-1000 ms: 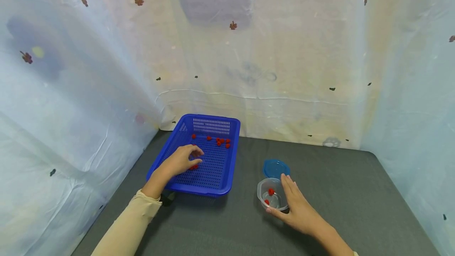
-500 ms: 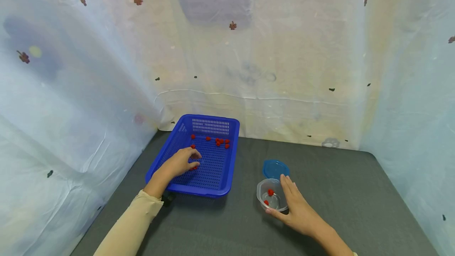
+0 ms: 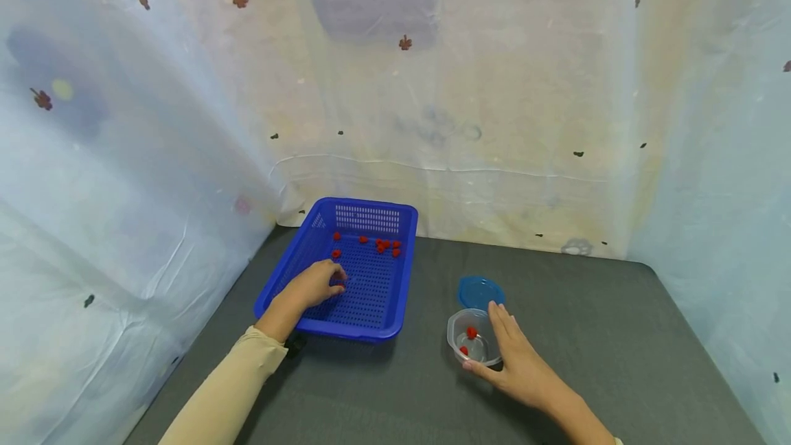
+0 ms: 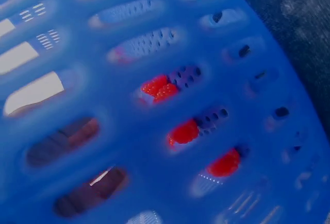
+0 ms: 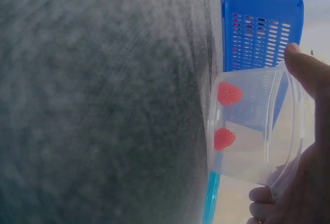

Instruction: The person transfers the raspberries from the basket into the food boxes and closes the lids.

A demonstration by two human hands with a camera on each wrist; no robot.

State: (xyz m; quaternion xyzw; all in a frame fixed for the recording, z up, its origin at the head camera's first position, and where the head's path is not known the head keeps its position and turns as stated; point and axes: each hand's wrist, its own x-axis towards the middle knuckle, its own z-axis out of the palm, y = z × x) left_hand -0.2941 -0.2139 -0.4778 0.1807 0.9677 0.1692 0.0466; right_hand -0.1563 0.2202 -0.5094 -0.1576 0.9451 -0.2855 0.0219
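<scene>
My left hand is inside the blue basket, bent down over its near left part. Some red shows between thumb and fingers, but whether they pinch a raspberry is unclear. In the left wrist view, raspberries and dark fingers appear through the basket's slots. My right hand holds a clear plastic container by its sides, thumb on the near rim and fingers along the right. Two raspberries lie in the container.
A blue lid lies on the dark grey table just behind the container. More raspberries lie toward the basket's far end. A pale patterned curtain stands behind and along the sides.
My left hand has lowered slightly, and the gap between thumb and fingers has narrowed over the near raspberries. The right hand and container have stayed put.
</scene>
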